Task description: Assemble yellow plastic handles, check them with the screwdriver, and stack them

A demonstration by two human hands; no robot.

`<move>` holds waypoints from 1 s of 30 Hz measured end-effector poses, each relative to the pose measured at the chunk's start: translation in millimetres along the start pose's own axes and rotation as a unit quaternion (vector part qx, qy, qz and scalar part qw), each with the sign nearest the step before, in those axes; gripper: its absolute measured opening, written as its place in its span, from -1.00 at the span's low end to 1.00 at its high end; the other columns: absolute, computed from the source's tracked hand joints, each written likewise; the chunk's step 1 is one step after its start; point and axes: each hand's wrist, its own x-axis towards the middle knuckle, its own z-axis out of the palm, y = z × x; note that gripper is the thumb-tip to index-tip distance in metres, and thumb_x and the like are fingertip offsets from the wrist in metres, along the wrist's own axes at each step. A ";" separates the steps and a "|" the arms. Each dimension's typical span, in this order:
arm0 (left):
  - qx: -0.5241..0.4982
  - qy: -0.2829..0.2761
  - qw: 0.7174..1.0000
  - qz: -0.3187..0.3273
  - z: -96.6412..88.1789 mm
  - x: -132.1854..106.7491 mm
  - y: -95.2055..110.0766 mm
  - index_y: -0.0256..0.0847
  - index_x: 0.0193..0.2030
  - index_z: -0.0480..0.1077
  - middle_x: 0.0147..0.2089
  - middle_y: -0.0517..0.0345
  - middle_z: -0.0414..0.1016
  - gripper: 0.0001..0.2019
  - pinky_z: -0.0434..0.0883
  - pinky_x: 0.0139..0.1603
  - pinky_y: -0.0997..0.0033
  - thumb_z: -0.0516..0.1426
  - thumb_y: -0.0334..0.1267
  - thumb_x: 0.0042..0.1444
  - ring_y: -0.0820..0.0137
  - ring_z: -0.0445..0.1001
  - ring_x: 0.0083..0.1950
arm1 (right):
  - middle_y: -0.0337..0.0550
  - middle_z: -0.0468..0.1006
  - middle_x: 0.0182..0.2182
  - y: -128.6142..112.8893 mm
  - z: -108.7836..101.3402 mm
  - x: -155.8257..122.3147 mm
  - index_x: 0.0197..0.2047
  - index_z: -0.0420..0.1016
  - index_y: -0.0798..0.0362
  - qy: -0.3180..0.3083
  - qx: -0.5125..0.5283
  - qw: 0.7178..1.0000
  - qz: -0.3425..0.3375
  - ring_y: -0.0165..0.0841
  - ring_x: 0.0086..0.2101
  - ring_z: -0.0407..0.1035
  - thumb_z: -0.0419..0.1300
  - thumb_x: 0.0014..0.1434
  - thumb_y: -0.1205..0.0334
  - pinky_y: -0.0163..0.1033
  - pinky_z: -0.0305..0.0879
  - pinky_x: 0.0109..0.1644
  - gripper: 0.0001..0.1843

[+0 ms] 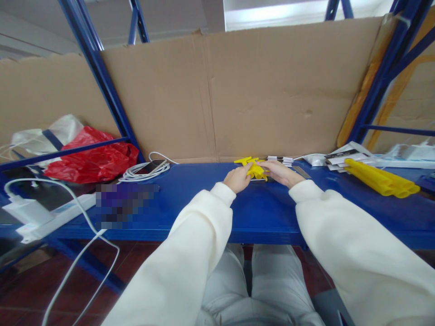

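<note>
A small cluster of bright yellow plastic pieces [257, 170] lies toward the back of the blue tabletop, between my two hands. One piece looks T-shaped; their exact kind is too small to make out. My left hand [238, 178] is at the near left side of the cluster, its fingers closed against a yellow piece. From the right, my right hand [280, 173] reaches in with its fingers stretched out, the tips touching the yellow pieces. Under the cluster a thin pale edge shows, mostly hidden.
Behind the hands are white-and-black packets [280, 159] and a flat grey strip [301, 172]. Yellow tubes [382, 179] lie at right beside papers [350, 156]. At left are a coiled white cable [144, 173], a phone [151, 167], a red bag [97, 156] and a power strip [73, 210]. Cardboard [272, 90] closes the back.
</note>
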 end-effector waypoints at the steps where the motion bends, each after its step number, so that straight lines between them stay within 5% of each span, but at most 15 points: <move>1: -0.008 0.009 1.000 -0.007 -0.3 0.5 -1.3 -0.14 0.43 0.22 0.18 -0.09 0.55 -0.44 0.42 0.19 0.20 0.07 -0.32 0.28 0.13 0.56 0.15 | -0.01 0.64 -0.38 1.6 -5.6 2.4 -0.41 0.57 0.06 0.007 0.006 1.000 0.014 -0.24 -0.23 0.54 0.31 0.11 0.03 -0.21 0.45 -0.15 -0.74; 5: -0.087 0.073 0.993 -0.027 -2.0 6.3 -11.4 -0.17 0.38 0.29 0.18 -0.07 0.56 -0.45 0.39 0.23 0.26 0.08 -0.37 0.24 0.16 0.53 0.19 | 0.00 0.64 -0.34 10.4 -44.2 9.0 -0.38 0.61 0.07 0.125 -0.135 0.983 0.016 -0.17 -0.15 0.52 0.25 0.13 0.16 -0.14 0.44 -0.04 -0.82; 9: -0.234 0.171 0.957 -0.027 -6.4 15.3 -18.9 -0.22 0.26 0.38 0.11 -0.04 0.58 -0.52 0.42 0.17 0.32 0.08 -0.45 0.19 0.24 0.54 0.14 | 0.24 0.61 -0.19 20.2 -88.0 2.8 -0.35 0.65 0.14 0.228 -0.447 0.864 0.038 0.09 0.01 0.45 0.20 0.10 0.34 0.08 0.34 0.10 -0.82; 12: -0.363 0.194 0.908 -0.076 -12.0 17.7 -14.4 -0.26 0.01 0.44 -0.21 0.09 0.60 -0.72 0.48 -0.10 0.45 0.07 -0.47 0.18 0.40 0.57 -0.21 | 0.31 0.59 -0.15 28.5 -106.7 -4.2 -0.29 0.66 0.16 0.219 -0.505 0.825 0.129 0.15 0.06 0.40 0.20 0.10 0.33 0.13 0.33 0.09 -0.81; 15: -0.495 0.160 0.839 -0.156 -17.2 15.3 -4.9 -0.20 -0.26 0.30 -0.54 0.38 0.29 -0.90 0.28 -0.53 0.60 0.02 -0.44 0.24 0.59 0.24 -0.64 | 0.31 0.58 -0.14 39.7 -114.3 -5.4 -0.34 0.64 0.15 0.198 -0.517 0.813 0.180 0.17 0.09 0.37 0.23 0.09 0.29 0.19 0.31 0.09 -0.85; 20: -0.619 0.075 0.752 -0.213 -20.6 9.7 4.5 -0.15 -0.40 0.09 -0.58 0.46 0.13 -0.77 0.02 -0.67 0.64 -0.02 -0.53 0.21 0.66 0.05 -0.73 | 0.27 0.58 -0.21 58.6 -120.8 1.4 -0.44 0.60 0.10 0.188 -0.526 0.814 0.156 0.18 0.05 0.38 0.25 0.05 0.24 0.28 0.31 0.03 -0.86; 30: -0.603 -0.103 0.758 -0.226 -21.6 3.8 12.8 -0.17 -0.37 0.18 -0.62 0.43 0.16 -0.80 0.05 -0.67 0.63 0.00 -0.55 0.19 0.64 0.05 -0.73 | 0.29 0.59 -0.19 62.6 -120.5 1.4 -0.36 0.62 0.12 0.168 -0.560 0.796 0.159 0.12 0.01 0.43 0.20 0.08 0.27 0.20 0.37 0.01 -0.83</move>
